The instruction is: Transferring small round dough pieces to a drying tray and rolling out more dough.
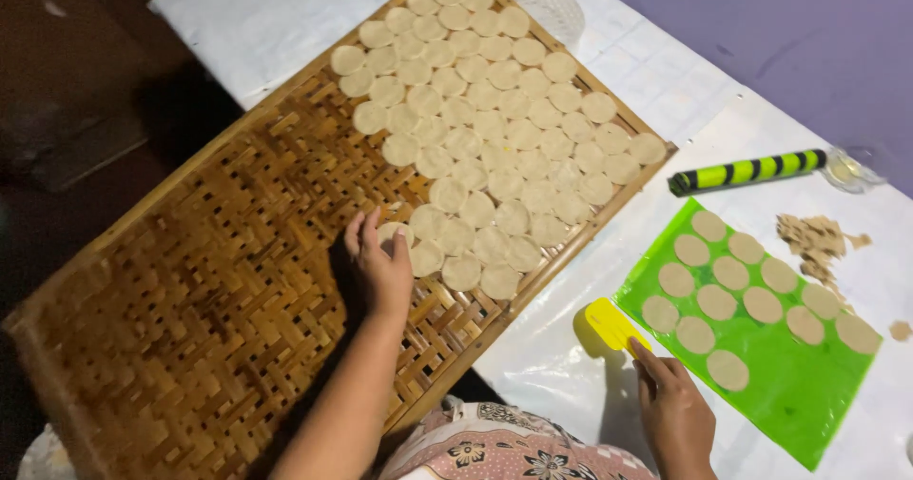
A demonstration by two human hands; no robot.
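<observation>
My left hand (378, 266) rests on a large woven bamboo tray (190, 280), its fingertips on a pale round dough disc (393, 233) at the near edge of several overlapping discs (495, 128) that cover the tray's far half. My right hand (677, 413) lies on the white cloth beside a yellow plastic scraper (609, 326), fingertips touching its near end. Right of it lies a green plastic sheet (789, 385) with several cut dough discs (732, 273) in rows.
A green-and-black striped rolling pin (747, 170) lies beyond the green sheet, with a small glass dish (849, 168) at its end. Dough scraps (814, 242) sit to the right. The white cloth (257, 23) covers the table; a purple wall is behind.
</observation>
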